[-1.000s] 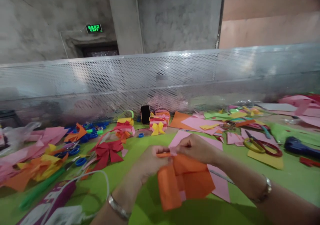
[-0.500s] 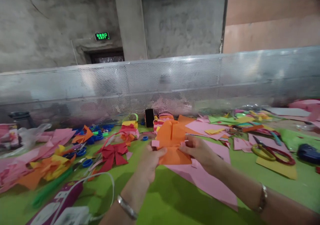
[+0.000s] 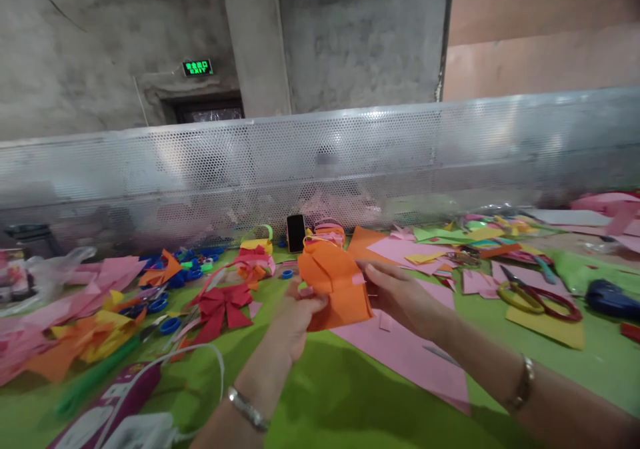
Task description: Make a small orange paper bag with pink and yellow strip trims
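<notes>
My left hand (image 3: 294,312) pinches the left side of a folded orange paper piece (image 3: 334,272), thumb in front, above the table. The piece has a rounded top, a centre crease and a flat lower part. A small pink paper tab (image 3: 359,279) sticks to its right side, and another pink bit shows by my left fingers. Close beside the right edge is my right hand (image 3: 400,296), its fingers stretched out; whether they touch the paper is unclear. A large pink sheet (image 3: 400,356) lies on the green table below.
Red-and-yellow-handled scissors (image 3: 540,299) lie at right near a dark blue object (image 3: 611,299). Left are a red paper bow (image 3: 225,309), orange and yellow scraps, blue rings and a purple-white power strip (image 3: 120,396) with a white cable. A phone (image 3: 296,232) stands before the perforated metal screen (image 3: 280,162).
The orange paper has turned and tilted, its right edge swinging left. My right fingers, which pinched that edge, are now stretched beside it. My left hand keeps its hold.
</notes>
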A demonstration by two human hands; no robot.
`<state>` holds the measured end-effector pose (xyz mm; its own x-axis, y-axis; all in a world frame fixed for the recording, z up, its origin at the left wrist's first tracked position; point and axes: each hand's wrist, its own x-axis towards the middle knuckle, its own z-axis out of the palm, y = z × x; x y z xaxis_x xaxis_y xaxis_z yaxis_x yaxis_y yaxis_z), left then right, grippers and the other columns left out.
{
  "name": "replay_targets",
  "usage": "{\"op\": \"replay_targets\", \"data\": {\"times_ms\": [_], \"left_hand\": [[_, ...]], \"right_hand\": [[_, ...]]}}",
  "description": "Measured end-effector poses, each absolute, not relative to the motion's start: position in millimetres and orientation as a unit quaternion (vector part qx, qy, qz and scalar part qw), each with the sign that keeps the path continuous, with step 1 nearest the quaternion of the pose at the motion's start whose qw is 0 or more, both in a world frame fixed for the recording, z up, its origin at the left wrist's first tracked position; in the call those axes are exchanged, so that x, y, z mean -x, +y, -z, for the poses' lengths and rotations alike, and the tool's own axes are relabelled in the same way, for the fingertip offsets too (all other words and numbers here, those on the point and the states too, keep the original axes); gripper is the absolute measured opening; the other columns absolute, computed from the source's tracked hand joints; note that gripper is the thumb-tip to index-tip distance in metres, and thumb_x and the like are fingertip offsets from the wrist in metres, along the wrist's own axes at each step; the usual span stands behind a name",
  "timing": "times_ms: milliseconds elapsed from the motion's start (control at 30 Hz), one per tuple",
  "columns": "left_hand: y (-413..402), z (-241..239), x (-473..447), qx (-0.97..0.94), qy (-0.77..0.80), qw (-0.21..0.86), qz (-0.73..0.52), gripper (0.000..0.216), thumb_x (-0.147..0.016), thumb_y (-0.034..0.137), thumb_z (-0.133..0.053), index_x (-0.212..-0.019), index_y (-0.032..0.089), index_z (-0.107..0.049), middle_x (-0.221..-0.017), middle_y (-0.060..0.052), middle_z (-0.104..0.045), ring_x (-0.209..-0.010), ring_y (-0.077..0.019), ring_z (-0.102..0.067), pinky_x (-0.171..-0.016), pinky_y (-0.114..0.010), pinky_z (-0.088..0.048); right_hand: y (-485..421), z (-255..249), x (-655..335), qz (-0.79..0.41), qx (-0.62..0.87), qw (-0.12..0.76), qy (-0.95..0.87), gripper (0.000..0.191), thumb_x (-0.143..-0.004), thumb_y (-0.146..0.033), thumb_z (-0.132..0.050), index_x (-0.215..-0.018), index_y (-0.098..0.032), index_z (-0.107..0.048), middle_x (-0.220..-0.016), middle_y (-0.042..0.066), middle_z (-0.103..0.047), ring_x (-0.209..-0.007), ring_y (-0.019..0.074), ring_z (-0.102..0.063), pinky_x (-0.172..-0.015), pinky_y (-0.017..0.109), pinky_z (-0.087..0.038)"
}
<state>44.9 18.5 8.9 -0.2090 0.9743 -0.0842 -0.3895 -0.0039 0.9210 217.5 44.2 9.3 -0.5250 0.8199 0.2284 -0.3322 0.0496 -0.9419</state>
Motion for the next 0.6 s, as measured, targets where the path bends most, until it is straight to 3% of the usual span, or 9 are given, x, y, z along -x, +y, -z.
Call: {"op": "replay_targets", "data": {"times_ms": [167,300,467,600], "left_hand": [[13.0,-18.2,-43.3,-0.327,0.414,0.593,-0.608,0.035,-0.053,-0.007,-0.057,-0.072,0.021,-0.055,-0.056,0.009,-0.051,-0.054,-0.0073,-0.051,-0.06,-0.018,-0.042],[6.1,-25.5,-44.9,-0.299,0.407,0.693,-0.515,0.029,-0.053,-0.006,-0.049,-0.068,0.018,-0.056,-0.058,0.003,-0.056,-0.052,-0.0096,-0.051,-0.052,-0.019,-0.041],[4.6,-30.0,-42.1,-0.207,0.376,0.776,-0.462,0.014,-0.067,0.006,-0.05,-0.076,0.009,-0.06,-0.075,-0.008,-0.062,-0.053,-0.0082,-0.052,-0.049,-0.017,-0.041],[6.8,-29.5,-42.2,-0.176,0.371,0.784,-0.466,0.014,-0.075,0.011,-0.047,-0.076,0.01,-0.06,-0.075,-0.009,-0.061,-0.054,-0.0078,-0.052,-0.049,-0.016,-0.042]], "right_hand": [[46.0,-9.3,-220.9,-0.624,0.158,0.406,-0.649,0.041,-0.072,-0.014,-0.058,-0.111,-0.025,-0.06,-0.111,0.005,-0.061,-0.092,0.0187,-0.058,-0.081,0.034,-0.047],[42.9,-8.0,-218.9,-0.505,0.179,0.414,-0.736,0.029,-0.073,-0.02,-0.064,-0.102,-0.022,-0.063,-0.103,0.005,-0.061,-0.088,0.0169,-0.057,-0.077,0.032,-0.047],[37.7,-12.8,-215.8,-0.418,0.219,0.487,-0.735,0.011,-0.073,-0.029,-0.065,-0.075,-0.019,-0.062,-0.075,0.002,-0.061,-0.069,0.0136,-0.057,-0.064,0.028,-0.046],[34.5,-17.6,-214.6,-0.375,0.225,0.506,-0.743,0.013,-0.072,-0.029,-0.066,-0.079,-0.019,-0.061,-0.075,0.001,-0.059,-0.061,0.0104,-0.051,-0.056,0.025,-0.042]]}}
